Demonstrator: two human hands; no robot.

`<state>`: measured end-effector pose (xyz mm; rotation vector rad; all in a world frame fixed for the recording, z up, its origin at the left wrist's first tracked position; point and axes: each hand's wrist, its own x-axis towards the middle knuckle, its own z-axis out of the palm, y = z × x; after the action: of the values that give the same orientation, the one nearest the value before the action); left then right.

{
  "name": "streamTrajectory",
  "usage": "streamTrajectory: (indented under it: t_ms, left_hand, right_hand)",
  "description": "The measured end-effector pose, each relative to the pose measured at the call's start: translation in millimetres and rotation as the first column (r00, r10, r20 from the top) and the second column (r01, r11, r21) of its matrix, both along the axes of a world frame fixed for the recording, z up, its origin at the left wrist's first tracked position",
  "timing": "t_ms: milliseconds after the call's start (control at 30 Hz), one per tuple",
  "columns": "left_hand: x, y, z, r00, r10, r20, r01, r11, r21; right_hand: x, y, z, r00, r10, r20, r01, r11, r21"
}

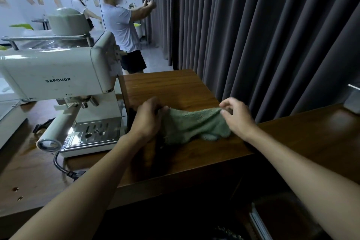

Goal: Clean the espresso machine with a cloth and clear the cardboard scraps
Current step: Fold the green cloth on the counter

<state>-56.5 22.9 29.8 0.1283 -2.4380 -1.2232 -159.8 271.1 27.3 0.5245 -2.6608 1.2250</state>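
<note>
Machine (58,76), white, stands at the far left on the lower table (29,171), its drip tray (93,132) just beside the raised wooden counter (171,87); behind it stand two people (120,25) in headsets; on that counter the left hand (148,119) has its fingers curled round the left end of the green cloth (192,124); the cloth lies stretched across the counter top between the two hands. Right hand (236,117) pinches the cloth's right end between thumb and fingertips, the other fingers loosely bent; grey curtain (263,25) hangs behind, to the right.
</note>
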Motion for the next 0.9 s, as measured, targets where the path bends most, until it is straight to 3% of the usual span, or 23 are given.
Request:
streamTrajectory:
  t_ms: [133, 200, 300, 467, 633, 733, 900]
  left_hand:
    - [0.4, 4.2, 21.2, 0.989, 0.022, -0.147, -0.035, 0.996, -0.087]
    - [-0.2, 0.2, 15.1, 0.999, -0.015, -0.048, 0.009, 0.991, -0.133]
    - [1.6, -3.2, -5.0, 0.986, -0.083, 0.142, 0.116, 0.964, -0.239]
    - [-0.5, 9.6, -35.8, 0.973, -0.115, 0.200, 0.188, 0.898, -0.397]
    - [-0.3, 12.8, -44.4, 0.971, -0.068, 0.231, 0.147, 0.927, -0.346]
    - [1.1, 12.8, -42.4, 0.969, -0.061, 0.238, 0.140, 0.932, -0.333]
    - [-1.4, 15.0, -42.4, 0.961, -0.059, 0.269, 0.156, 0.921, -0.356]
  right_hand:
    - [4.4, 7.0, 18.2, 0.995, 0.004, -0.100, -0.012, 0.997, -0.078]
    - [7.8, 14.8, 19.9, 0.996, 0.080, -0.034, -0.080, 0.997, -0.019]
    - [13.7, 25.7, 10.8, 0.951, 0.222, 0.217, -0.267, 0.940, 0.212]
    - [17.9, 32.9, -16.1, 0.987, 0.100, 0.128, -0.130, 0.958, 0.254]
    - [12.9, 31.1, -36.0, 0.978, 0.079, 0.192, -0.139, 0.936, 0.322]
    - [16.3, 21.3, -38.2, 0.993, 0.015, 0.117, -0.067, 0.889, 0.454]
    - [11.6, 5.7, -38.6, 0.991, -0.002, 0.136, -0.055, 0.906, 0.419]
